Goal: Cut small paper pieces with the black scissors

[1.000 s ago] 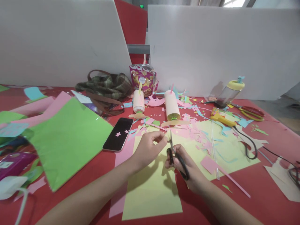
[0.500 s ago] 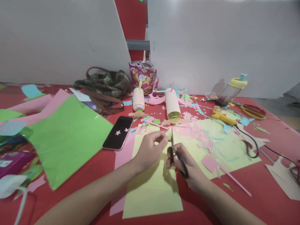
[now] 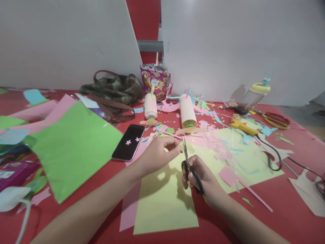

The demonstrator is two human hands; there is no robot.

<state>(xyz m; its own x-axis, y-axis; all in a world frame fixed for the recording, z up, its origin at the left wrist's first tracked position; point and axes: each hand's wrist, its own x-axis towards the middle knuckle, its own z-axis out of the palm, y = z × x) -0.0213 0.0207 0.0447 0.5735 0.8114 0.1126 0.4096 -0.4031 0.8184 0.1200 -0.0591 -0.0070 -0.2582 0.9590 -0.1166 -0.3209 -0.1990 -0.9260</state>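
Note:
My right hand [image 3: 203, 181] has its fingers through the black handles of a pair of scissors [image 3: 186, 156], whose blades point up and away from me. Just left of the blades, my left hand [image 3: 161, 152] is closed in a pinch. What sits between its fingertips is too small to make out. Beneath both hands lies a pale yellow sheet of paper [image 3: 165, 210], partly over a pink sheet [image 3: 129, 211]. A phone [image 3: 127, 149] with two small pink paper stars [image 3: 128, 142] on its dark screen rests left of my left hand.
Two paper-wrapped bottles [image 3: 188, 110] lie behind my hands among paper scraps. A yellow glue gun [image 3: 242, 127] with its cord, more scissors [image 3: 276, 120] and a clear jar [image 3: 254, 98] are at right. Green paper [image 3: 76, 149], a plaid bag [image 3: 114, 88] and a snack bag [image 3: 156, 81] are left and behind.
My left hand has shifted slightly up and left, its wrist turned a little. The scissors stay in my right hand, their tips slightly further left. The whole view has shifted slightly.

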